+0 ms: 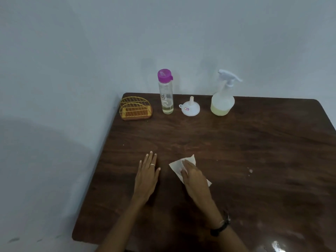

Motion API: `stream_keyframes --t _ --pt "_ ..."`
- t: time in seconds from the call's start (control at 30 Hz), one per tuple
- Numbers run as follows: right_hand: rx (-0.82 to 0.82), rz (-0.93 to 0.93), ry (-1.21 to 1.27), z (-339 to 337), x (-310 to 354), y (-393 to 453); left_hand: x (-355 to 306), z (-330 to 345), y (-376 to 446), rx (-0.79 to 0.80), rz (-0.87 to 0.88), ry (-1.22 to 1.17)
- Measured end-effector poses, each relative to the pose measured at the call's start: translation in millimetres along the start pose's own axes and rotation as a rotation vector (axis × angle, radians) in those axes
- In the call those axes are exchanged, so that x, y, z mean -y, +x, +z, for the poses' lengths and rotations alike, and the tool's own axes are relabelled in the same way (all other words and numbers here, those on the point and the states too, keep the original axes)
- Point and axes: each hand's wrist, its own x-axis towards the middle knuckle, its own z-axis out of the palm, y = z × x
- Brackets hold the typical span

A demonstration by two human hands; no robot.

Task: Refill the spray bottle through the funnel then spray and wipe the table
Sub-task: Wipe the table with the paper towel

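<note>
A white spray bottle [222,100] with pale yellow liquid in its lower part stands at the back of the dark wooden table [254,146]. A white funnel [190,108] lies upside down to its left. Further left stands a clear bottle with a purple cap [166,91], nearly empty. My right hand [193,176] lies flat on a white tissue [177,165] in the table's front middle, pressing it to the wood. My left hand [147,174] rests flat on the table beside it, fingers apart, holding nothing.
A yellow wire napkin holder [135,110] stands at the back left corner. A few droplets [250,171] sit on the wood to the right of the tissue. A wet sheen shows at the front right. A pale wall runs behind and to the left.
</note>
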Motion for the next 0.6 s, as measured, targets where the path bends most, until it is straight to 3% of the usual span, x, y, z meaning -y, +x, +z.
stream_keyframes --t 0.07,0.2,0.3,0.6 --pt "0.028 -0.105 -0.154 15.4 -12.7 -0.5 9.2 4.1 -1.8 0.009 0.024 0.03" --pt "-0.022 -0.123 -0.348 49.3 -36.1 0.0 18.4 8.9 -1.7 0.002 0.034 -0.007" --pt "-0.015 -0.112 -0.402 59.5 -33.8 3.6 21.5 6.7 -0.4 -0.034 0.025 -0.001" --pt "-0.005 -0.352 -0.407 104.2 34.4 46.2 51.0 -11.8 -3.8 -0.137 -0.085 -0.169"
